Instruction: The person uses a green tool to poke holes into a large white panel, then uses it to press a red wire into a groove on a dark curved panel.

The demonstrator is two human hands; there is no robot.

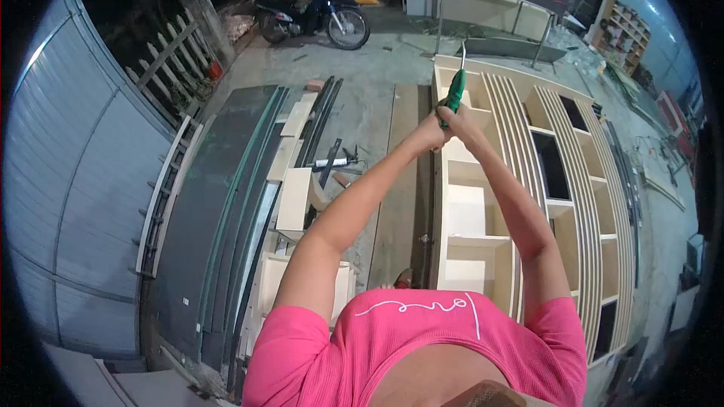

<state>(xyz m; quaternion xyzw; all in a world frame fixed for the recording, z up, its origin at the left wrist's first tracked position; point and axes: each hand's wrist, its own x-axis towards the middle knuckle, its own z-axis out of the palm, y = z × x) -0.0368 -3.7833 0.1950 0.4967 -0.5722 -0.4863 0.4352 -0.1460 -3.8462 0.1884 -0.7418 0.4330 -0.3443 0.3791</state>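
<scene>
Nearest you: pink shirt [422, 320]. Pale shelf unit [479, 241] lies on the floor [354, 71] ahead, to your R. Your L hand [431, 134] & R hand [459, 119] are wrapped tog. round the green tool [455, 89], tip pointing away, over unit's far L end. Motorbike [313, 9] at back.

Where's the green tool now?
In the head view, above and right of centre, the green tool is in the left hand and right hand, seen over the shelf unit.
</scene>
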